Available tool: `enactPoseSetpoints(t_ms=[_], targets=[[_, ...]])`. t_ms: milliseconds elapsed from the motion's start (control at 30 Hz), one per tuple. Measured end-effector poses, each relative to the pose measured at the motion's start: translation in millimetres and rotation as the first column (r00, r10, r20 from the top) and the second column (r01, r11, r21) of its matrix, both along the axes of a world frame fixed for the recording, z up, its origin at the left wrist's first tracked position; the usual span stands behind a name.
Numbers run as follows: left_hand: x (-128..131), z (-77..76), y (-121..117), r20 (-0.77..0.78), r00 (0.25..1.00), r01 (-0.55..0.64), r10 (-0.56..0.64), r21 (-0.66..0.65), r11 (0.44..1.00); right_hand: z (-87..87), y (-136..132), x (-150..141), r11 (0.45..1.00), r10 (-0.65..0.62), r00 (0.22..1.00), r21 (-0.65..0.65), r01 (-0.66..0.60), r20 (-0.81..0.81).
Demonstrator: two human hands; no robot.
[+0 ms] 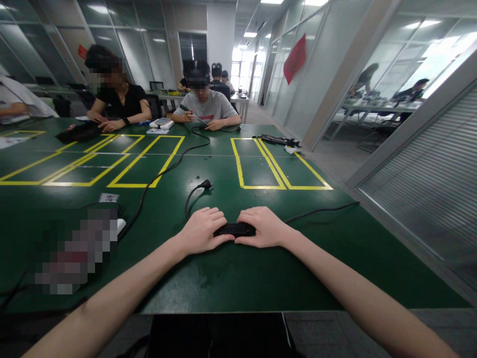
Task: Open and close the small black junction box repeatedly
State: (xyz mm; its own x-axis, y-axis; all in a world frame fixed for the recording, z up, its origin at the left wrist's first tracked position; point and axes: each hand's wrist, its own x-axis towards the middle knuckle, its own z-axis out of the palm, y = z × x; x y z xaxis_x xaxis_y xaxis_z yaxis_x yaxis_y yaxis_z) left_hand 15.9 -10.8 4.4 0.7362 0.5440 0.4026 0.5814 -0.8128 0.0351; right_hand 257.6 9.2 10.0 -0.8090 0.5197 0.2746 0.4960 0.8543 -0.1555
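Observation:
A small flat black box, like a power adapter, lies on the green table in front of me. My left hand curls over its left end and my right hand curls over its right end, so both grip it. A black cable runs from under my left hand to a plug lying farther out. Another thin black cable leads away to the right from my right hand.
Yellow tape rectangles mark the table. A thick black cable crosses toward two people seated at the far side; one holds a tool. A white item lies at left beside a blurred patch. The table's right edge borders a walkway.

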Motion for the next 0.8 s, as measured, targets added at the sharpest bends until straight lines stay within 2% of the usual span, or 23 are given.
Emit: enactPoseSetpoints(t_ms=[233,500,667,800], targets=[[1.8,2.9,-1.1,0.012,1.0,-0.005,0.007,-0.098,0.995,1.8,0.2,3.7,1.0,0.009,1.0,0.0,-0.009,0.029],[0.9,0.9,-0.8,0.061,0.997,-0.028,0.036,-0.138,0.99,2.1,2.0,1.9,0.99,-0.066,0.996,-0.122,0.073,0.055],[6.7,1.9,-4.1,0.072,0.997,0.022,-0.024,0.035,0.999,-5.8,6.4,0.6,0.947,-0.16,0.986,-0.287,0.144,-0.035],[11.3,-2.7,-3.0,0.028,0.999,0.02,-0.025,0.171,0.985,-6.9,8.2,1.9,0.845,-0.212,0.967,-0.524,0.108,-0.142]])
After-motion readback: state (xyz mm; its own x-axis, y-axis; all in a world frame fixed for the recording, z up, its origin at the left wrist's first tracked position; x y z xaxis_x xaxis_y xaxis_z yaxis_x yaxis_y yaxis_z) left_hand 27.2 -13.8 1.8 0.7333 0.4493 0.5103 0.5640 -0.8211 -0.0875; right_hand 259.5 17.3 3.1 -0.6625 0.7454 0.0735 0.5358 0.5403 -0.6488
